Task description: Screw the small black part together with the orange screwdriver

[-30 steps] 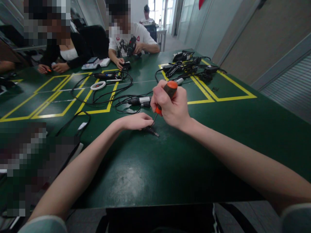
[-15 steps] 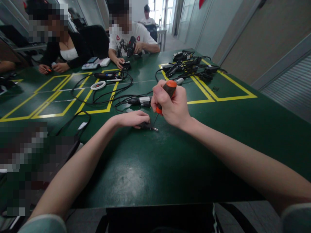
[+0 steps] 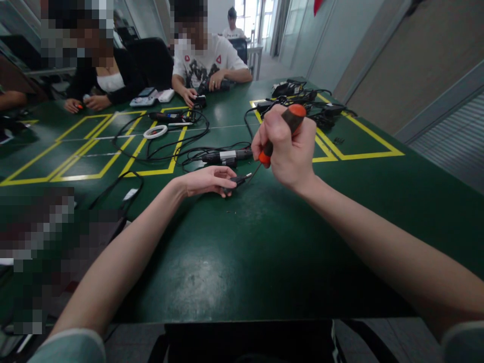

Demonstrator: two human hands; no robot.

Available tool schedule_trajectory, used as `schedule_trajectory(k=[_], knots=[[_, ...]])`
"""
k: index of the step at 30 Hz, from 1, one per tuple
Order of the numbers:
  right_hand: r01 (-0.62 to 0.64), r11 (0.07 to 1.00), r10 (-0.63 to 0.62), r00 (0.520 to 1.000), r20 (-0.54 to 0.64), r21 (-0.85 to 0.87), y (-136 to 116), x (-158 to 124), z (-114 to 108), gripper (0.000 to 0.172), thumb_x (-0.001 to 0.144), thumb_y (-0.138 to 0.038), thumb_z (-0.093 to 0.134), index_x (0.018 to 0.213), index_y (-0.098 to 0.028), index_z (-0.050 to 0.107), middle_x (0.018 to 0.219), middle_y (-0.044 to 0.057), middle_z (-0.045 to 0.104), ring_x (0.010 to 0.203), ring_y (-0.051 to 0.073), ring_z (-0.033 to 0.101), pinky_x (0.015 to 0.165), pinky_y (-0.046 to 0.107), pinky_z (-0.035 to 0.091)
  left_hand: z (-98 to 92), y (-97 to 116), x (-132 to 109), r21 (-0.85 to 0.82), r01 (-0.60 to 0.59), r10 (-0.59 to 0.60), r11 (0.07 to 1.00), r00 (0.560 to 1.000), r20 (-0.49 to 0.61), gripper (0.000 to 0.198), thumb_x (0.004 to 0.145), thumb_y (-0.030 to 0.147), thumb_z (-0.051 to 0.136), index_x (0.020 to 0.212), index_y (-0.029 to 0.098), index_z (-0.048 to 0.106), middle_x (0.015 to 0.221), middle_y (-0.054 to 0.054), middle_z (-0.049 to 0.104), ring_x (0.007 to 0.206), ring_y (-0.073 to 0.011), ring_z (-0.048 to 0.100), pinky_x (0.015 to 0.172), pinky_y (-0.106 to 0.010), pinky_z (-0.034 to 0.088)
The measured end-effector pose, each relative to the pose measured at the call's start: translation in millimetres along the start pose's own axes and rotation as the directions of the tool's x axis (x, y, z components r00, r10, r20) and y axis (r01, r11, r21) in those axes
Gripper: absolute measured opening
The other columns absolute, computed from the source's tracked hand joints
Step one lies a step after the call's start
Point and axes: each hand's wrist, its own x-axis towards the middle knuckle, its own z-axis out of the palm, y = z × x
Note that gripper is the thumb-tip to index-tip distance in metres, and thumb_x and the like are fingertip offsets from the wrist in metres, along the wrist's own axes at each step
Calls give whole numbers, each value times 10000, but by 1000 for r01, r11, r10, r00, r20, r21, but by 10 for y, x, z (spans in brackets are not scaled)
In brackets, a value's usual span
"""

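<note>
My right hand (image 3: 291,164) is wrapped round the orange and dark handle of a screwdriver (image 3: 290,122), its thin shaft slanting down to the left. Just left of it, my left hand (image 3: 206,180) pinches a small black piece with a metal tip (image 3: 241,179); its exact kind does not show. The screwdriver's shaft ends close to the metal tip, and whether they touch I cannot tell. Behind my left hand lies a black corded tool with a silver band (image 3: 227,156). A few tiny specks (image 3: 231,212) lie on the green table (image 3: 264,252) in front.
Black cables and a white ring (image 3: 155,131) lie at the left middle, among yellow tape outlines. A heap of black corded devices (image 3: 291,89) sits at the back right. Across the table, one person (image 3: 212,55) handles a dark tool; another person (image 3: 104,80) sits further left.
My left hand has turned and lifted the black piece, whose tip now points up to the right. My right hand has moved right and slightly up with the screwdriver. The person opposite has lowered the dark tool.
</note>
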Motion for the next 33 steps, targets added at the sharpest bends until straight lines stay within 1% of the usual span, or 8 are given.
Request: schedule_trajectory(k=[6,8,10,13,17,22,28,33], knots=[[59,997,-55,997,-61,52,-7,15,33,564,939,-628,706,588,-249,478,449,-54,467,353,84,464,356,268,341,163,-36,69,-57,-164,161,985,985,-54,413,723,210,898,1046,129,654,1021,-39,718,922,-159,737,896,-360,586],[60,996,-57,997,-56,64,-42,-7,57,555,941,-614,709,591,-251,477,451,-57,466,352,87,457,352,270,337,240,-72,118,-36,-262,255,965,959,-125,454,650,165,917,1019,127,655,1030,-30,723,918,-134,716,946,-349,562],[30,998,-29,999,-17,52,-83,-36,73,535,968,-598,679,614,-249,481,477,-58,477,385,94,479,384,267,372,311,-111,166,-6,-290,287,957,949,-132,515,612,176,928,1047,129,656,1025,-33,729,941,-152,709,975,-369,546],[-6,1000,5,999,42,26,-123,-64,74,532,994,-607,632,637,-245,475,508,-59,478,424,101,497,431,265,411,382,-129,190,162,-318,337,934,936,-104,498,597,229,926,1020,124,683,1012,-46,735,971,-185,687,997,-391,526],[30,999,-30,1000,7,22,-116,-48,49,547,972,-622,662,630,-243,466,493,-62,454,403,102,477,398,260,358,400,-54,120,505,-334,416,795,908,-54,349,709,277,839,1012,140,730,1046,-45,742,991,-199,658,993,-371,494],[44,997,-45,999,-9,-59,-112,-13,0,550,969,-664,640,658,-247,464,514,-63,444,422,110,477,438,276,386,375,-18,67,676,-324,435,662,900,5,224,713,185,730,933,147,705,869,1,679,811,-162,608,800,-304,476],[88,993,-91,995,-31,-78,-137,8,-8,550,979,-652,631,644,-247,466,501,-77,430,394,95,468,417,265,370,373,-56,95,608,-353,473,711,880,-42,198,724,210,761,898,144,693,868,-5,679,813,-148,604,803,-297,482],[110,990,-113,993,-27,-84,-118,10,-13,543,987,-636,627,644,-242,479,510,-79,432,400,91,456,449,271,390,366,-80,155,315,-419,492,852,846,-204,371,662,229,845,943,158,615,921,-2,652,827,-125,614,795,-285,517]])
